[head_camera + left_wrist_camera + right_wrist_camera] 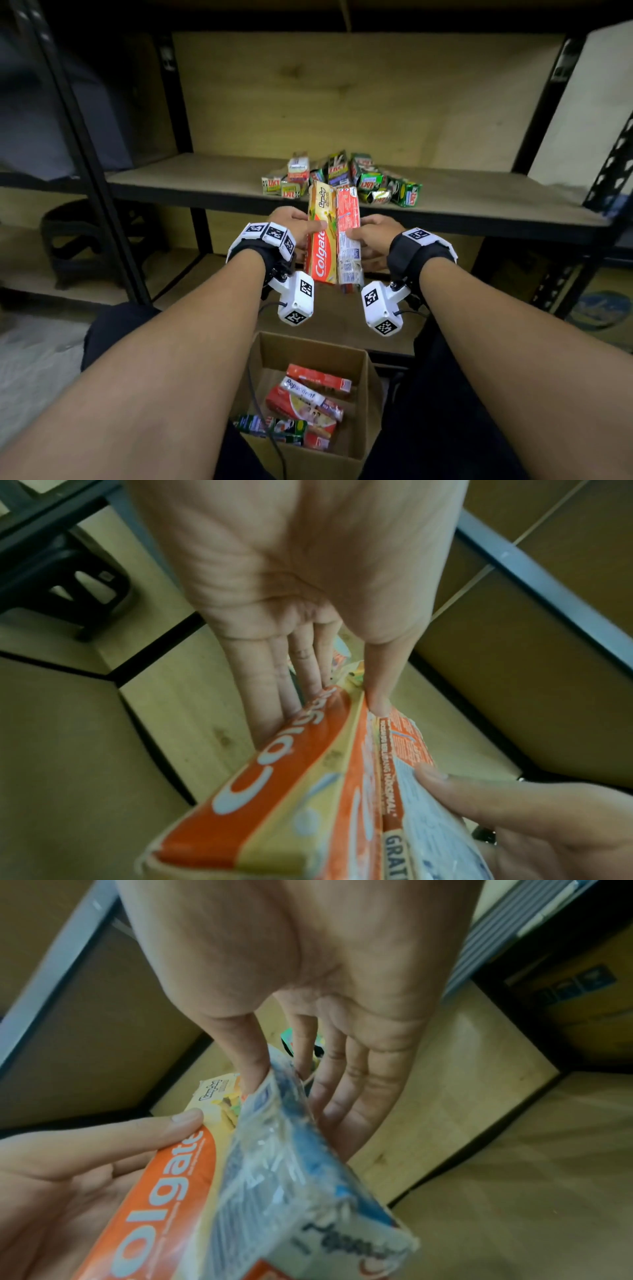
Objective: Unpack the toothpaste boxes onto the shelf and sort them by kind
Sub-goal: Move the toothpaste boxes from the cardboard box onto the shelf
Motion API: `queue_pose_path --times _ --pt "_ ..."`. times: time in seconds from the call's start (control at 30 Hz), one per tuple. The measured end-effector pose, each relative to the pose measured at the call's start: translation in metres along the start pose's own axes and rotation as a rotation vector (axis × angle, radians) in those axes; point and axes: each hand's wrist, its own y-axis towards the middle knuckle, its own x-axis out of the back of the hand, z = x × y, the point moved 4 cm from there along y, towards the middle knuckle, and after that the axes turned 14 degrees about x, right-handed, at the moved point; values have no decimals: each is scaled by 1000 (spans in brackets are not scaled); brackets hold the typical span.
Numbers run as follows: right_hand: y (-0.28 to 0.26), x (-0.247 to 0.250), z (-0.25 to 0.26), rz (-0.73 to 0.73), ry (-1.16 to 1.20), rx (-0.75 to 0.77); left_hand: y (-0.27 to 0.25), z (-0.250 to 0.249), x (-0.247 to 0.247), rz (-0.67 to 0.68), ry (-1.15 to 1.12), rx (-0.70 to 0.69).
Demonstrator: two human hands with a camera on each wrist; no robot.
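Note:
Two long toothpaste boxes are held side by side in front of the shelf. My left hand grips the red and yellow Colgate box, thumb on its face and fingers behind it. My right hand pinches the red and white box beside it the same way. The left wrist view shows the Colgate box against my fingers. The right wrist view shows the white box under my thumb. A pile of small green and red boxes lies on the shelf.
An open cardboard carton sits low between my legs, with several red, white and green boxes in it. Black uprights frame the shelf. A dark stool stands at lower left. Bare shelf board lies either side of the pile.

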Motion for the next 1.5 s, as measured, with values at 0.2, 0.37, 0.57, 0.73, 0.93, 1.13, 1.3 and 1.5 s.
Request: queue_pose_path --times 0.2,0.37,0.57,0.73,0.93,1.13,1.3,1.5 --pt "13 34 53 -40 -37 82 0 -64 12 -3 5 -117" --pt "35 69 78 -101 -93 101 17 -105 22 -27 54 -155" --pt "76 104 95 -177 -232 117 50 -146 29 -106 214 -202" --pt "115 118 96 -163 -371 112 88 -166 27 -162 366 -229" --pt "172 124 84 -141 -578 94 131 -179 14 -208 625 -281" --pt "202 115 83 -97 -656 89 173 -187 7 -208 679 -268" --pt "232 110 77 -80 -754 75 203 -186 -3 -180 750 -234" --pt "249 97 71 -52 -862 87 227 -186 -5 -195 849 -200"
